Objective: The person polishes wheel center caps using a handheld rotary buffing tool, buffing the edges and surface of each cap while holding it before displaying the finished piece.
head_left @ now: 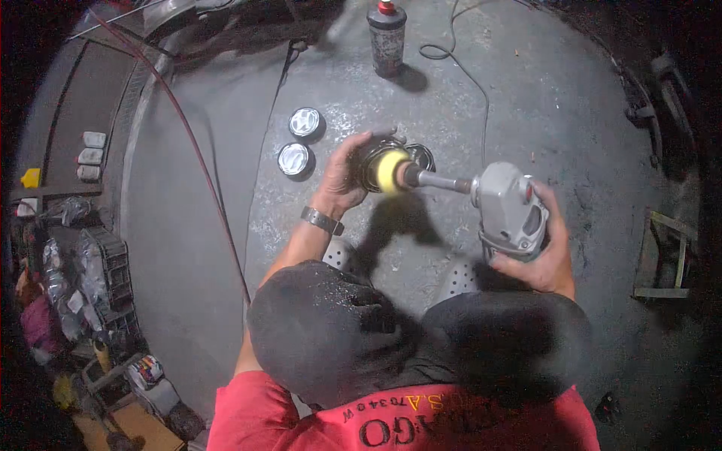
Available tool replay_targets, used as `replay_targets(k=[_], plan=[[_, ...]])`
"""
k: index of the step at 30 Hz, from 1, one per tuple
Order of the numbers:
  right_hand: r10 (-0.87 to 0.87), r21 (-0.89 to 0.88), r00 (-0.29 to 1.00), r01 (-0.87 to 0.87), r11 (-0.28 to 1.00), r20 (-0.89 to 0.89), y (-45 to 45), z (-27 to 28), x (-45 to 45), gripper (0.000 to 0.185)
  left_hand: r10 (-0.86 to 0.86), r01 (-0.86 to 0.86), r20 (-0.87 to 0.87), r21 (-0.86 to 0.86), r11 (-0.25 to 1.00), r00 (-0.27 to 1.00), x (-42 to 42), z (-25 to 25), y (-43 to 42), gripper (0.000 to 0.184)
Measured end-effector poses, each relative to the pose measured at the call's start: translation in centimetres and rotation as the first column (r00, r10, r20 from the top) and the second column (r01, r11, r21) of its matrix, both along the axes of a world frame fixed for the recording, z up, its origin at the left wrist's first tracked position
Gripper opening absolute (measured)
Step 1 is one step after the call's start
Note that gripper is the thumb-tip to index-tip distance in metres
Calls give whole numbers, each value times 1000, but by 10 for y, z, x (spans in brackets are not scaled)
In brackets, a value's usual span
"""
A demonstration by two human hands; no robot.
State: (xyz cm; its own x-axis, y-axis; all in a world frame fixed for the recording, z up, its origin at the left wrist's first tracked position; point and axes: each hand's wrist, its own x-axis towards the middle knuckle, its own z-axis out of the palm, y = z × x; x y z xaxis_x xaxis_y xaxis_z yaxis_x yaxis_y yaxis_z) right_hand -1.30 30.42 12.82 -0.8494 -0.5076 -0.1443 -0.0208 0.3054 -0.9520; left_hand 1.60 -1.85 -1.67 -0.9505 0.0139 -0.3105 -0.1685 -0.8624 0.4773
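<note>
My left hand point(344, 177), wearing a wristwatch point(323, 220), grips a dark, shiny wheel center cap point(368, 167) by its edge. My right hand point(553, 255) is wrapped round the grey body of a power polisher point(510, 207), whose shaft points left. Its yellow foam pad point(389, 171) lies against the face of the held cap and hides much of it. Just behind the pad, another round cap point(423, 156) shows in part. Farther left on the floor lie two silver-faced caps with emblems, one upper point(305, 122) and one lower point(295, 158).
A dark bottle with a red top point(387, 41) stands on the grey floor ahead. A thin cable point(481, 90) runs beyond the polisher. A red hose point(188, 135) crosses at left. Crates point(113, 278) and clutter line the left side; a small frame point(665, 255) stands at right.
</note>
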Motion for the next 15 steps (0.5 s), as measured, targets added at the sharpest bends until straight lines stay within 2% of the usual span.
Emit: replay_targets(k=[1, 4, 5, 8, 11, 14, 15], plan=[[-11, 5, 1000, 11, 1000, 17, 0, 2, 0, 108, -14, 14, 5, -4, 1000, 1000, -1, 0, 0, 54], [108, 101, 991, -99, 990, -84, 5, 1, -1, 111, -47, 47, -14, 46, 998, 999, -4, -6, 0, 53], [150, 135, 982, -134, 982, -112, 5, 0, -1, 112, -30, 30, -1, 15, 999, 1000, -4, -8, 1, 53], [44, -2, 998, -44, 999, -44, 2, 0, 0, 111, -27, 27, 15, 0, 1000, 1000, -3, -4, 0, 40], [62, 44, 998, -61, 997, -30, -1, 7, 0, 110, -41, 40, -21, -28, 999, 999, 0, 0, 2, 42], [196, 100, 971, -184, 978, -134, 2, 2, -5, 109, -51, 50, -17, -59, 997, 999, -1, -3, 0, 46], [138, 56, 987, -134, 989, -87, 0, 3, -3, 108, -46, 45, -23, -77, 996, 999, 0, -1, 0, 46]])
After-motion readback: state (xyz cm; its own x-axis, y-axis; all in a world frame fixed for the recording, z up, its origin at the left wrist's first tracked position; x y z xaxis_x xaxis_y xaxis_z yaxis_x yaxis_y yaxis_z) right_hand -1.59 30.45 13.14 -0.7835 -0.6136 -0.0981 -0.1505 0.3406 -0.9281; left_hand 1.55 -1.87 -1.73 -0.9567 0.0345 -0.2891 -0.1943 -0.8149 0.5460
